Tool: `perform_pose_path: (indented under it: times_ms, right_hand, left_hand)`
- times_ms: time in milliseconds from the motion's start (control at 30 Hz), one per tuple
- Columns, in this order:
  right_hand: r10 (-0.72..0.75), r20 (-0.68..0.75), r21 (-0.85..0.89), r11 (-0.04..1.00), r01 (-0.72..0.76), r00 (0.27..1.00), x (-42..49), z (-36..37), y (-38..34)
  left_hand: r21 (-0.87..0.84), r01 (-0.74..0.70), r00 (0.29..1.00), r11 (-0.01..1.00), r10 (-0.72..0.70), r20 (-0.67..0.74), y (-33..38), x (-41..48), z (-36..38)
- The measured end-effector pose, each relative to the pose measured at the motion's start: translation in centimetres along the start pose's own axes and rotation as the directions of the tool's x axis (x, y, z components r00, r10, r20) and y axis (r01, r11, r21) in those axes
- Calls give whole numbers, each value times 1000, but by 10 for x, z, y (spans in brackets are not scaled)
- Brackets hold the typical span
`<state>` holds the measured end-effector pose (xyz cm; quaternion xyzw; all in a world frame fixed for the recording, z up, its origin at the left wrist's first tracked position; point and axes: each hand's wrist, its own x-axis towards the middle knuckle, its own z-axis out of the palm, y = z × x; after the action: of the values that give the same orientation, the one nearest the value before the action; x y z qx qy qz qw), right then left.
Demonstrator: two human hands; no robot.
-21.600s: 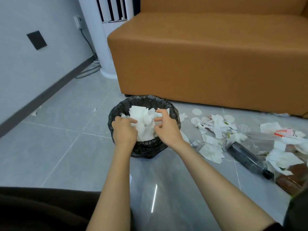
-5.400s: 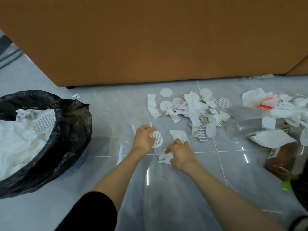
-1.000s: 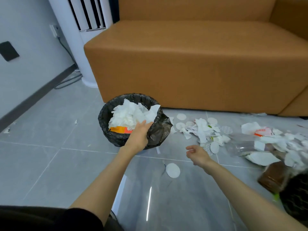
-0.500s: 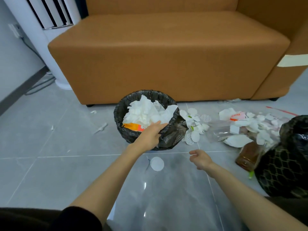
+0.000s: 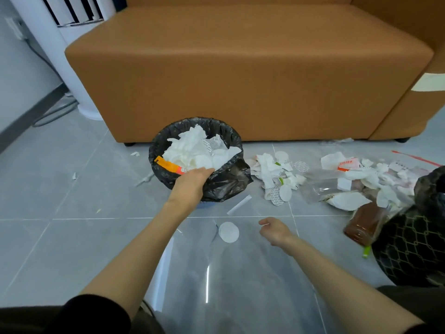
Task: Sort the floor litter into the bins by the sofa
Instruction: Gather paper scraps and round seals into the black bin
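Note:
A black-lined bin [image 5: 224, 179] stands on the floor before the orange sofa [image 5: 240, 75], heaped with white tissue and an orange wrapper [image 5: 168, 165]. My left hand [image 5: 191, 183] rests over its near rim with straight fingers, holding nothing. My right hand [image 5: 274, 230] hovers low over the floor, fingers loosely curled and empty. A white paper disc [image 5: 228, 232] lies just left of it, and a white strip [image 5: 238, 204] lies beyond. A litter pile [image 5: 277, 175] of tissue and discs spreads right of the bin. A second black bin [image 5: 414, 239] sits at the right edge.
A clear plastic bag [image 5: 322, 184], a brown bottle [image 5: 363, 222] and more tissue [image 5: 375, 179] lie between the pile and the second bin. A white tower appliance [image 5: 72, 44] with cables stands left of the sofa. Small scraps dot the grey tiles [image 5: 60, 189].
My left hand stayed at the bin's rim after dropping litter in. My right hand shifted slightly toward the disc, and the view swung right, bringing the second bin in.

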<state>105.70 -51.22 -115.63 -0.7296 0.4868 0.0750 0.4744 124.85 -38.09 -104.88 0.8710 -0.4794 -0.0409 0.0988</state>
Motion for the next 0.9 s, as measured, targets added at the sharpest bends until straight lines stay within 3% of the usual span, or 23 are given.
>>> perform_pose_path:
  times_ms: [167, 400, 633, 767, 900]
  right_hand:
    - [-141, 85, -176, 972, 154, 986, 11, 34, -22]
    - [-215, 299, -485, 805, 342, 930, 29, 79, -30]
    - [-317, 261, -634, 655, 410, 912, 30, 87, -20]
    - [-291, 207, -605, 713, 355, 934, 29, 85, -18]
    - [-208, 123, -514, 823, 241, 970, 22, 81, -14]
  left_hand:
    - [-31, -8, 997, 1000, 5, -72, -30, 8, 8]
    - [-94, -43, 994, 995, 33, -104, -43, 31, 18]
    - [-232, -102, 979, 967, 57, -195, -39, 37, 26]
    - [-337, -151, 948, 929, 40, -315, -40, 29, 29]
    - [-289, -213, 898, 933, 71, -433, -42, 17, 26]
